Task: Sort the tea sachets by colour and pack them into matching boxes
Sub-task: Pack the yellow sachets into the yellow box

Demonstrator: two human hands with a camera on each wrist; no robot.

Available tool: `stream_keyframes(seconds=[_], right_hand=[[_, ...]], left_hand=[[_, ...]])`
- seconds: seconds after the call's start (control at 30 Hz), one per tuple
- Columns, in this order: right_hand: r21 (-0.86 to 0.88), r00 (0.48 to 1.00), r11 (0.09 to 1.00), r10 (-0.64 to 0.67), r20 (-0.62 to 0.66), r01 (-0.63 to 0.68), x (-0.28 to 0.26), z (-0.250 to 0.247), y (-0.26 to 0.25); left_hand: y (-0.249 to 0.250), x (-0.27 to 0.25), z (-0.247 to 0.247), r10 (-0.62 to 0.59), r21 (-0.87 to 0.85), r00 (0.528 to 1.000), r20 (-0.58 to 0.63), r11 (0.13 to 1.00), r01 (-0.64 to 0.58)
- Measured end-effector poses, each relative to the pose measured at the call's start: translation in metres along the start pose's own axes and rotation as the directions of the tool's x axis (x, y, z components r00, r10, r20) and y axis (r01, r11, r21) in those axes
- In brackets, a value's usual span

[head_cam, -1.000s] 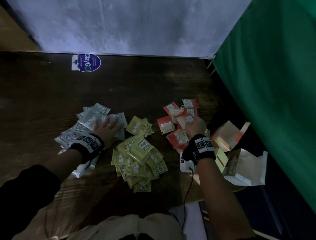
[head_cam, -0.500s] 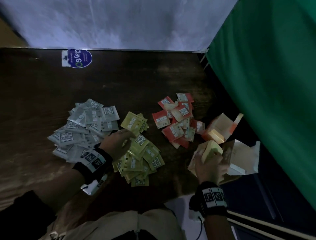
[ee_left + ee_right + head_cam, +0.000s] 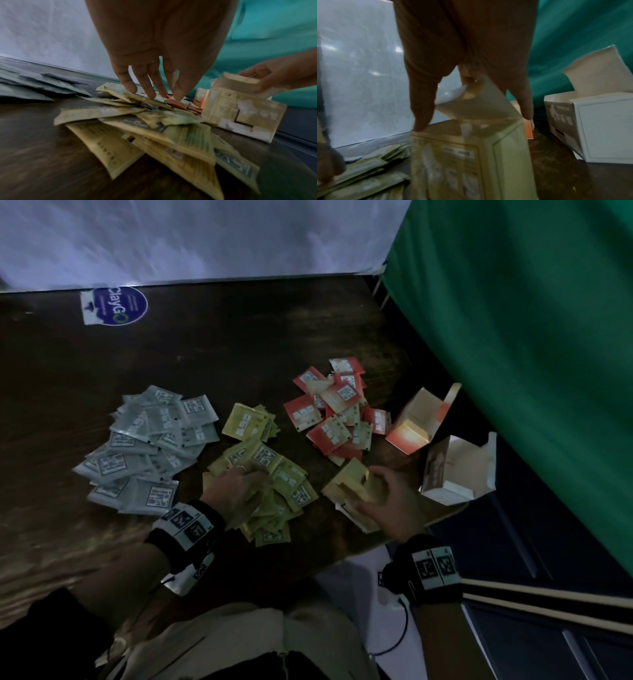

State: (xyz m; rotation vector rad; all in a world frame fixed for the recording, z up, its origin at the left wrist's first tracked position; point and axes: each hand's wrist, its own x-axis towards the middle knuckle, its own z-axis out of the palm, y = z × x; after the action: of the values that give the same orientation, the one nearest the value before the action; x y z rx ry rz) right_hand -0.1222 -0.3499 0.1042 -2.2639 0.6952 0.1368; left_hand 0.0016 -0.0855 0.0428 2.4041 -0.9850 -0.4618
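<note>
Sorting appears complete, packing not begun: right hand (image 3: pixel 383 498) grips the open yellow box (image 3: pixel 349 484) while left hand (image 3: pixel 236 487), fingers extended, rests on the yellow sachets (image 3: pixel 274 474).

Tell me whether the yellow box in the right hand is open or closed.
Open. The yellow box stands with its top flap lifted, and the right hand holds it by the top edges. Whether anything is inside cannot be told.

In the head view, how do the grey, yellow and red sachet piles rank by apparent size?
1. grey sachet pile
2. yellow sachet pile, partly covered by the left hand, so unsure against grey
3. red sachet pile
</note>
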Motion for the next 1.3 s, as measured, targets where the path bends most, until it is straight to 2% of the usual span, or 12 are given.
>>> stream_keyframes(seconds=[0.17, 0.27, 0.33, 0.43, 0.53, 0.6, 0.7, 0.8, 0.93, 1.07, 1.2, 1.3], right_hand=[[0.033, 0.998, 0.999, 0.028, 0.062, -0.03, 0.005, -0.012, -0.01], [0.057, 0.993, 0.996, -0.065, -0.101, 0.071, -0.005, -0.01, -0.027], [0.076, 0.979, 0.984, -0.153, -0.137, 0.164, -0.015, 0.002, -0.043], [0.068, 0.978, 0.979, -0.195, 0.074, 0.19, -0.02, 0.039, -0.06], [-0.045, 0.937, 0.985, -0.142, 0.318, 0.164, -0.003, 0.084, -0.067], [-0.165, 0.909, 0.973, -0.079, 0.409, 0.159, 0.011, 0.107, -0.071], [-0.397, 0.883, 0.89, -0.013, 0.469, 0.224, 0.023, 0.129, -0.072], [-0.421, 0.907, 0.869, -0.07, 0.416, 0.26, 0.025, 0.135, -0.068], [-0.238, 0.933, 0.948, -0.125, 0.338, 0.213, 0.026, 0.132, -0.057], [-0.14, 0.963, 0.977, -0.127, 0.236, 0.163, 0.024, 0.13, -0.058], [-0.086, 0.981, 0.986, -0.128, 0.145, 0.142, 0.02, 0.117, -0.063], [0.008, 0.988, 0.99, -0.141, 0.063, 0.141, 0.013, 0.103, -0.069]], left_hand=[[-0.004, -0.006, 0.0, 0.001, -0.039, 1.0, -0.022, 0.999, -0.002], [-0.008, -0.013, -0.001, -0.019, -0.012, 0.998, -0.064, 1.0, 0.019], [-0.012, -0.017, -0.002, -0.061, 0.005, 0.994, -0.094, 0.998, 0.061], [-0.025, -0.019, 0.002, -0.135, 0.026, 0.989, -0.056, 0.99, 0.136], [-0.037, -0.023, 0.008, -0.157, 0.015, 0.987, 0.021, 0.987, 0.157], [-0.037, -0.025, 0.01, -0.174, 0.006, 0.984, 0.037, 0.985, 0.174], [-0.037, -0.024, 0.009, -0.173, 0.014, 0.983, 0.056, 0.985, 0.173], [-0.032, -0.021, 0.002, -0.209, 0.046, 0.974, 0.093, 0.978, 0.205], [-0.016, -0.008, -0.011, -0.346, 0.133, 0.934, 0.085, 0.933, 0.334], [-0.01, 0.014, -0.018, -0.456, -0.008, 0.886, 0.08, 0.889, 0.458], [-0.007, 0.024, -0.019, -0.487, -0.012, 0.865, 0.123, 0.871, 0.492], [-0.009, 0.021, -0.021, -0.511, -0.007, 0.855, 0.092, 0.858, 0.514]])
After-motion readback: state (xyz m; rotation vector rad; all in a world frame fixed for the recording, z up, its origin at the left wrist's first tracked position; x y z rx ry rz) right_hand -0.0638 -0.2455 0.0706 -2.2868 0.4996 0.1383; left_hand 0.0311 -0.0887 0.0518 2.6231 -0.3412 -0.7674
